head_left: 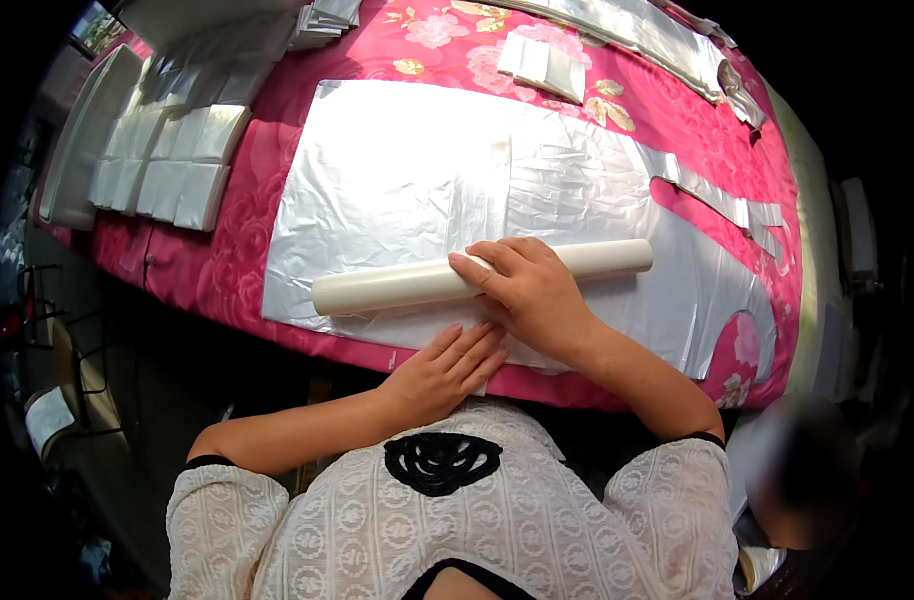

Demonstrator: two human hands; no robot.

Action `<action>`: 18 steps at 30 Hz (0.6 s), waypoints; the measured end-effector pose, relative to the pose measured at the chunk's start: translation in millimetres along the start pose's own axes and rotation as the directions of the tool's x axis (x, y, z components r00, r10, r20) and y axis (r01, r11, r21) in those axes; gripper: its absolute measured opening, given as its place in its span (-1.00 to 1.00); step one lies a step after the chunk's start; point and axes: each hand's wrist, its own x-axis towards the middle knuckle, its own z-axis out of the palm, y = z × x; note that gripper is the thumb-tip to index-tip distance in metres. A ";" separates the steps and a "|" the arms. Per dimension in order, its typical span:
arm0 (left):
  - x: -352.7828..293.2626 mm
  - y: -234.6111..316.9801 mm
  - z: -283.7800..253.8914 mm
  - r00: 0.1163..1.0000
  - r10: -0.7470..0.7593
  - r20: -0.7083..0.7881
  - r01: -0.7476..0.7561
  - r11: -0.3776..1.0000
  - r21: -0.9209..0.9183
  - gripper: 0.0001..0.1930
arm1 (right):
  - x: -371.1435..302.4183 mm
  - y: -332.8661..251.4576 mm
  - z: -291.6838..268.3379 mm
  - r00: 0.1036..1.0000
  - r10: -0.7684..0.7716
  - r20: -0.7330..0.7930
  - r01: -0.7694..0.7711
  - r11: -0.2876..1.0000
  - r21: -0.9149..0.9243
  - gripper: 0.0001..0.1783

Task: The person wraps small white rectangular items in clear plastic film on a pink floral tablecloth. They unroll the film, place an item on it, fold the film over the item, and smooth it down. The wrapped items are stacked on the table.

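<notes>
A long white tube (397,286) lies slantwise across a flat, silvery-white plastic bag (377,190) with cut-out handle straps at its right end. My right hand (522,290) is closed over the middle of the tube, fingers on top and thumb toward the near side. Just below it, my left hand (447,368) lies flat at the bag's near edge, fingers stretched out and pointing up to the right. Its fingertips come close to my right wrist and the tube. Creases run over the right half of the bag, and bright sunlight washes out its upper left.
Folded white plastic packs (187,165) are stacked at the left beside a pale open box (87,140). A smaller folded pack (542,68) and a long pile of bags (637,35) lie at the far side. A pink floral cloth (247,240) covers the table. Another person (802,470) is at the lower right.
</notes>
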 end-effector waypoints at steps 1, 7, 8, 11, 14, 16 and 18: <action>-0.3 1.3 1.2 1.000 -0.007 -0.005 0.007 1.000 -0.001 -0.46 | 8.6 0.4 4.3 1.000 -0.017 -0.015 0.017 1.000 -0.010 -0.40; -1.6 1.6 1.0 1.000 -0.004 0.002 0.004 1.000 -0.017 -0.45 | 74.0 68.2 9.6 0.982 0.020 -0.188 -0.042 0.993 -0.109 -0.48; -1.8 0.2 0.6 1.000 0.009 -0.002 -0.009 1.000 -0.025 -0.44 | 84.8 81.6 6.9 0.980 0.034 -0.198 -0.061 0.990 -0.130 -0.49; -2.4 -6.9 -7.6 0.998 0.064 -0.028 -0.067 0.989 -0.134 -0.44 | 98.9 116.1 3.2 0.958 0.030 -0.285 -0.089 0.977 -0.196 -0.57; -12.4 -21.3 -15.1 0.996 0.088 -0.022 -0.091 0.960 -0.265 -0.47 | 89.8 96.4 2.1 0.943 -0.020 -0.332 -0.029 0.990 -0.141 -0.56; -19.6 -30.4 -14.7 0.994 0.100 -0.040 -0.108 0.938 -0.328 -0.50 | 63.7 65.2 -2.0 0.979 -0.034 -0.203 0.033 0.999 -0.011 -0.54; -23.0 -35.9 -13.8 0.990 0.120 -0.080 -0.141 0.917 -0.374 -0.54 | 31.5 42.0 -2.1 0.993 -0.047 0.111 0.016 0.962 0.272 -0.53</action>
